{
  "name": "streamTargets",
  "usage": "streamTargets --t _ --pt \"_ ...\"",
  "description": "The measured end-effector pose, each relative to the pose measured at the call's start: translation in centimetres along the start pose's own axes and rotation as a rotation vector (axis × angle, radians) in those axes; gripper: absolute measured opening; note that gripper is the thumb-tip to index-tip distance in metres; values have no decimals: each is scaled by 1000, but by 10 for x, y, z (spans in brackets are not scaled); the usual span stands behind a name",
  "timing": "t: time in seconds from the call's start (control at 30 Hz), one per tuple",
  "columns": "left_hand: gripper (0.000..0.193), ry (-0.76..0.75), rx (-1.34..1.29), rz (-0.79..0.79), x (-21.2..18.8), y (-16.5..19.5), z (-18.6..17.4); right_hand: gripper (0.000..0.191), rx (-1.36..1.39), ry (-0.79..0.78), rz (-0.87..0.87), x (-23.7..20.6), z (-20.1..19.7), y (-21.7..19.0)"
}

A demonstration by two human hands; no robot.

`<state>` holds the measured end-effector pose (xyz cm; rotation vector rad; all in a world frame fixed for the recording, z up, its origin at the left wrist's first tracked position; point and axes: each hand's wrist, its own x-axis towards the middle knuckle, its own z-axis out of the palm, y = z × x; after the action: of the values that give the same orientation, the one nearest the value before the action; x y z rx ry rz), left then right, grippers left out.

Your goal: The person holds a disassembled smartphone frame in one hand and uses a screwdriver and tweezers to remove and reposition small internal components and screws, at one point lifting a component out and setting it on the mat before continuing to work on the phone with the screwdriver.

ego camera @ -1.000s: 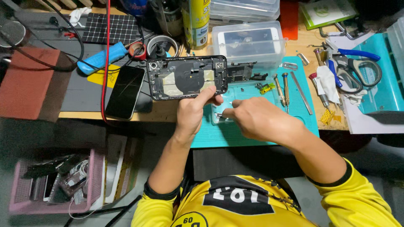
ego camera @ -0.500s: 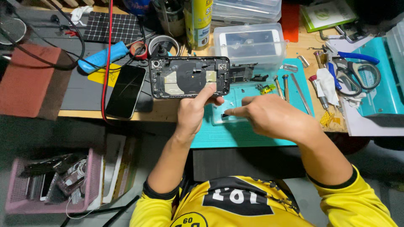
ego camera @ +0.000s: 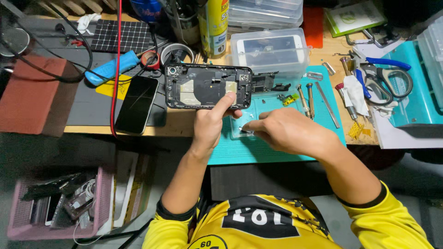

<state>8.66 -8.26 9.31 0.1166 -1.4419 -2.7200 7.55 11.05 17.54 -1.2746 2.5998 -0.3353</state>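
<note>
1. The tabletop (ego camera: 182,123) carries a teal work mat (ego camera: 272,147) at its near edge.
2. An opened phone body (ego camera: 207,86) lies left of the mat's far corner; a dark phone (ego camera: 137,104) lies further left.
3. The left hand (ego camera: 211,123) presses its index finger on the phone body's near edge.
4. The right hand (ego camera: 286,131) pinches a tiny part over the mat, fingers closed.
5. Screwdrivers (ego camera: 307,99) lie just right.

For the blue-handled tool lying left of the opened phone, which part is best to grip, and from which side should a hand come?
Grip the blue-handled tool around the middle of its thick blue handle, coming from above. It lies flat and slanted on the grey mat, so its top is free. Approach from its lower left side, since the red cable crosses by its right end and the tape roll sits close there.
</note>
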Motion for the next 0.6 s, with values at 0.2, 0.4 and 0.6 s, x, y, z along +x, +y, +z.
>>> streamTargets --t 0.2,0.4,0.6 --pt "15 8 -4 7 -1 0 -1 26 7 25 3 2 -2 -4" --pt "15 -12 -17 36 0 0 -1 35 75 427 -29 -5 -12 10" --pt "18 -38 11 -3 4 -9 13 25 176 613 123 -15 -17 29"
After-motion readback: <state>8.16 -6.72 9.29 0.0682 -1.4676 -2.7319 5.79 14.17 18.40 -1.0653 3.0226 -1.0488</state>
